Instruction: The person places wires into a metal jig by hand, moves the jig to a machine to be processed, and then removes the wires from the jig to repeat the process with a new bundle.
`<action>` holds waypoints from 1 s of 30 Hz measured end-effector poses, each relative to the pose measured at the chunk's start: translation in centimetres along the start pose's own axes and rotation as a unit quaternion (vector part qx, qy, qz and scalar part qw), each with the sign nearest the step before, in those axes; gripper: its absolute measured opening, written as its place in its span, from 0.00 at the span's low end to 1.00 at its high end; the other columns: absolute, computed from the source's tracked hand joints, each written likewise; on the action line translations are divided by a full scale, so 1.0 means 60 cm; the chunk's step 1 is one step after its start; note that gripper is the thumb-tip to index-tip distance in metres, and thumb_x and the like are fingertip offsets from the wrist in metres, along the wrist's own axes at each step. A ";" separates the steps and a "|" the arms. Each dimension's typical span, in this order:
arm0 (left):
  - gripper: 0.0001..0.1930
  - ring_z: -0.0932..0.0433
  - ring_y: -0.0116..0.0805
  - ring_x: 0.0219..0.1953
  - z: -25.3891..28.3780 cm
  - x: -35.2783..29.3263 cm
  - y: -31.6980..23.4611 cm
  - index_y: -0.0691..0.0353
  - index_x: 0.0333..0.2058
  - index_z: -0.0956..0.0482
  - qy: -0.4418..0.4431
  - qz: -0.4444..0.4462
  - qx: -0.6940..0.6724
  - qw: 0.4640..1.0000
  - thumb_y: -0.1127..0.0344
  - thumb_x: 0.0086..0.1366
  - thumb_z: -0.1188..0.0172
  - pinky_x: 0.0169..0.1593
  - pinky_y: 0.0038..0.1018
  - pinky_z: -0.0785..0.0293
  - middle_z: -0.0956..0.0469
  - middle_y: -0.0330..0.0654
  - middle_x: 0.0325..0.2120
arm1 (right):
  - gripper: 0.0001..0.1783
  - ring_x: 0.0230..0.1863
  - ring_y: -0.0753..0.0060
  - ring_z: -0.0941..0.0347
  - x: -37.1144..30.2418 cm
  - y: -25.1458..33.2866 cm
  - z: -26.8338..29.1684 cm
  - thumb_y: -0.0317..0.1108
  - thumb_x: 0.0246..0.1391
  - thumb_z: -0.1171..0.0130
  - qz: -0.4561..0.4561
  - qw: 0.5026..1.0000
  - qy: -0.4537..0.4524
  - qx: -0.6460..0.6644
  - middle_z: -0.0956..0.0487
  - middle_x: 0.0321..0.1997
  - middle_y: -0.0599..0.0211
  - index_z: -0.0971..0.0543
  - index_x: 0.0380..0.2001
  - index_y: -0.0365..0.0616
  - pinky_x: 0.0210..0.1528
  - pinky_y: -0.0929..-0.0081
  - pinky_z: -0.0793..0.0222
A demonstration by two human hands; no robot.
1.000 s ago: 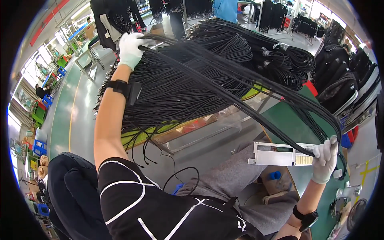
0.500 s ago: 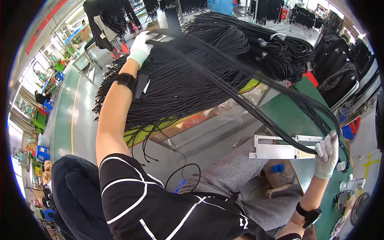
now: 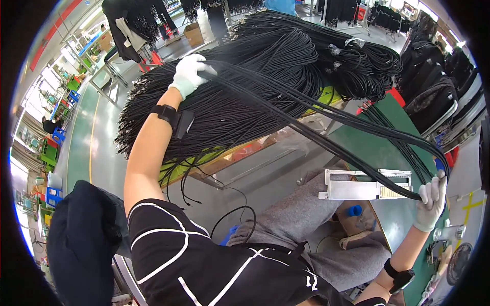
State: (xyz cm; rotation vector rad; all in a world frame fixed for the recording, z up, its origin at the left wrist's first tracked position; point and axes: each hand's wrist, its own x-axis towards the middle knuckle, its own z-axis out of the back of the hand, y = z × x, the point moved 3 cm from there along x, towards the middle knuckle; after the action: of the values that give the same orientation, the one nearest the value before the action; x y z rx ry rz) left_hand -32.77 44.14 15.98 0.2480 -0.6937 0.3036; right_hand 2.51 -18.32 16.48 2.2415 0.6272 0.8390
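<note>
A looped bundle of black cables (image 3: pixel 311 130) stretches between my two white-gloved hands. My left hand (image 3: pixel 190 75) grips its far left end, above a large pile of black cables (image 3: pixel 240 102). At the bundle's other end, over the green table at the right, my right hand (image 3: pixel 432 202) is closed around the strands. Beneath the bundle, at the near edge of that table, lies a silver metal fixture (image 3: pixel 352 189) with a slotted frame. More black cables (image 3: pixel 395 133) lie on the green table (image 3: pixel 403 115) behind the held bundle.
The cable pile rests on a stand with a yellow-green top (image 3: pixel 204 155); several cable ends dangle from its near edge. A clear jar (image 3: pixel 449 233) and a small fan (image 3: pixel 461 257) are at the far right. Dark garments (image 3: pixel 84 239) sit at lower left.
My left hand has come down and slightly right with its end of the bundle. My right hand has shifted right, and the bundle hangs lower, pulled more to the right.
</note>
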 end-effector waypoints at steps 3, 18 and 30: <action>0.16 0.25 0.42 0.51 0.002 0.012 -0.018 0.45 0.35 0.11 0.231 -0.036 0.057 0.971 0.68 0.43 0.30 0.54 0.37 0.30 0.22 0.38 0.43 | 0.14 0.13 0.89 0.56 -0.001 0.000 0.012 0.37 0.75 0.61 -0.007 1.000 -0.014 0.006 0.45 0.20 0.81 0.31 0.51 0.38 0.18 0.87 0.49; 0.13 0.25 0.43 0.51 0.102 0.076 0.000 0.53 0.39 0.13 0.035 -0.008 0.028 0.999 0.65 0.53 0.33 0.53 0.35 0.31 0.21 0.38 0.47 | 0.15 0.14 0.91 0.57 -0.016 -0.037 0.028 0.37 0.74 0.59 -0.046 0.998 -0.041 0.026 0.48 0.21 0.83 0.30 0.53 0.39 0.21 0.88 0.51; 0.15 0.24 0.43 0.44 0.092 0.043 -0.020 0.52 0.38 0.12 0.025 -0.108 0.040 0.993 0.68 0.48 0.31 0.50 0.36 0.29 0.20 0.38 0.37 | 0.15 0.15 0.91 0.56 -0.020 -0.025 0.028 0.39 0.74 0.57 -0.007 0.995 -0.098 -0.014 0.47 0.21 0.83 0.31 0.52 0.39 0.20 0.88 0.51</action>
State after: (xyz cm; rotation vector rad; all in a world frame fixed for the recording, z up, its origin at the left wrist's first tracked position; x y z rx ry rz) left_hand -33.70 41.76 21.62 0.3883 -0.5991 0.1308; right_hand 2.54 -18.76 13.99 2.2568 0.5356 0.6058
